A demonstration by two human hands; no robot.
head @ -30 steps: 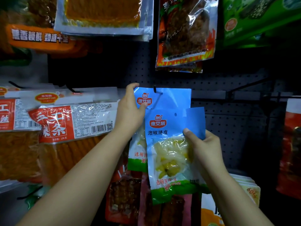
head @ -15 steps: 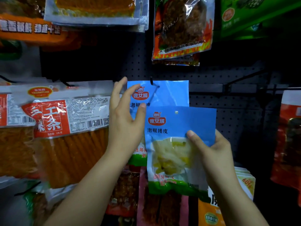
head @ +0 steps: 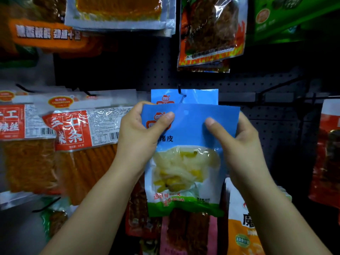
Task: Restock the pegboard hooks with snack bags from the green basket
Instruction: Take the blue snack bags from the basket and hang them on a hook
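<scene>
A blue snack bag [head: 185,162] with pale yellow strips behind a clear window is held upright in front of the dark pegboard [head: 272,126]. My left hand [head: 139,133] pinches its top left corner, thumb on the front. My right hand [head: 237,138] grips its top right edge, thumb on the blue header. The punched hole in the header sits between my thumbs. Just behind and above, an identical blue bag [head: 198,95] hangs on a black hook [head: 179,90]. The green basket is not in view.
Red-labelled orange snack packs [head: 73,137] hang to the left. A flame-printed bag [head: 211,32] hangs above, green bags at the top right, a red bag [head: 329,150] at the far right. Pink and orange bags hang below. An empty black hook [head: 276,87] juts out right of centre.
My left hand left the hanging bag and took the held bag's top left corner. My right hand slid up from the bag's side to its top right edge. The bag rose toward the hook.
</scene>
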